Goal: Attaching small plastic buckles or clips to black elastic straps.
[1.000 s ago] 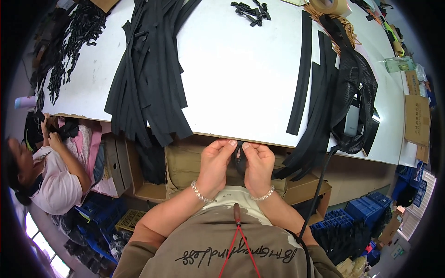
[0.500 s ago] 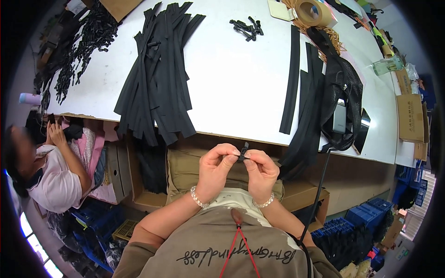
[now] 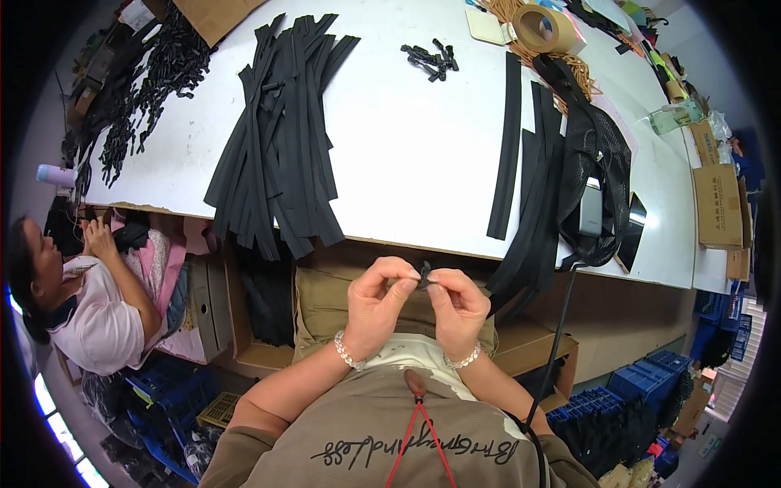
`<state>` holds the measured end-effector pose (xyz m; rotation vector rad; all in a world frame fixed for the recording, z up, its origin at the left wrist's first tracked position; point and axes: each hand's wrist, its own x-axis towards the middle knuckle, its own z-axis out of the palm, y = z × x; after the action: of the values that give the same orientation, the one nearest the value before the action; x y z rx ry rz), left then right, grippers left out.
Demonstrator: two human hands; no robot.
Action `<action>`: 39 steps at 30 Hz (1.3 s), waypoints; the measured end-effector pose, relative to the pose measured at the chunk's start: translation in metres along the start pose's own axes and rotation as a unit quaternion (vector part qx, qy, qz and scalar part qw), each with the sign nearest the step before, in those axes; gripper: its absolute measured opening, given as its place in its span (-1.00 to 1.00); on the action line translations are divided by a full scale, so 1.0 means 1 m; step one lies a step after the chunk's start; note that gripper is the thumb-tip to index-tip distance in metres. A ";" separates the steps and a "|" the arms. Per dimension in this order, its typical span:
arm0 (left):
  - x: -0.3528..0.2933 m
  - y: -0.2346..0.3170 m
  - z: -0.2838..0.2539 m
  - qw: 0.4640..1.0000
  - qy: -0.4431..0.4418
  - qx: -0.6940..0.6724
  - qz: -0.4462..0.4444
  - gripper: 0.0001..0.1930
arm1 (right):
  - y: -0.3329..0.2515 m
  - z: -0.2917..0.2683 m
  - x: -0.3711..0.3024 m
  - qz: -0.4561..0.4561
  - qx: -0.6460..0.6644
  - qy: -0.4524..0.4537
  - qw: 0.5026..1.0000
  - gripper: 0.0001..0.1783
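In front of my body, just off the table's edge, both hands pinch one small black zipper slider [image 3: 425, 275]. My left hand [image 3: 377, 297] grips it from one side between thumb and forefinger. Opposite, my right hand [image 3: 457, 305] closes on it in the same way, and the fingertips partly cover it. Several similar black sliders [image 3: 430, 60] lie in a small group at the far middle of the white table [image 3: 407, 154]. To the left is a thick heap of black zipper strips [image 3: 281, 138]; at the right, one strip [image 3: 506, 154] lies apart beside more strips [image 3: 533, 203] hanging over the edge.
A black mesh bag [image 3: 598, 138] with a grey phone-like device [image 3: 591, 207] lies right of the strips. Tape rolls [image 3: 543, 31] stand at the far right. A large pile of small black parts [image 3: 167, 73] covers the far left. A co-worker [image 3: 98, 301] sits at left.
The small black slider has turned between my fingertips, its tab now less upright. Both hands stay in nearly the same place. At left, the co-worker's head has turned.
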<state>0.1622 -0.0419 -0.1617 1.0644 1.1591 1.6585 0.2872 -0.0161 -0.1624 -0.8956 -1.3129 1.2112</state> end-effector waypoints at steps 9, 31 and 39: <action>0.005 -0.026 -0.005 0.919 0.092 -0.153 -0.351 -0.89 | 0.017 0.005 0.012 0.335 0.128 0.069 0.931 -0.94; 0.057 0.047 -0.034 0.908 -0.193 0.007 -0.373 -0.85 | -0.018 -0.012 0.033 0.260 0.110 -0.194 0.940 -0.74; 0.059 0.064 -0.025 0.913 -0.220 0.104 -0.327 -0.85 | -0.019 -0.017 0.047 0.348 0.244 -0.327 0.844 -0.61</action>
<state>0.1110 -0.0074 -0.0950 0.9633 1.2205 0.7407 0.3000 0.0279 -0.1358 -0.5955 -1.0892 2.4618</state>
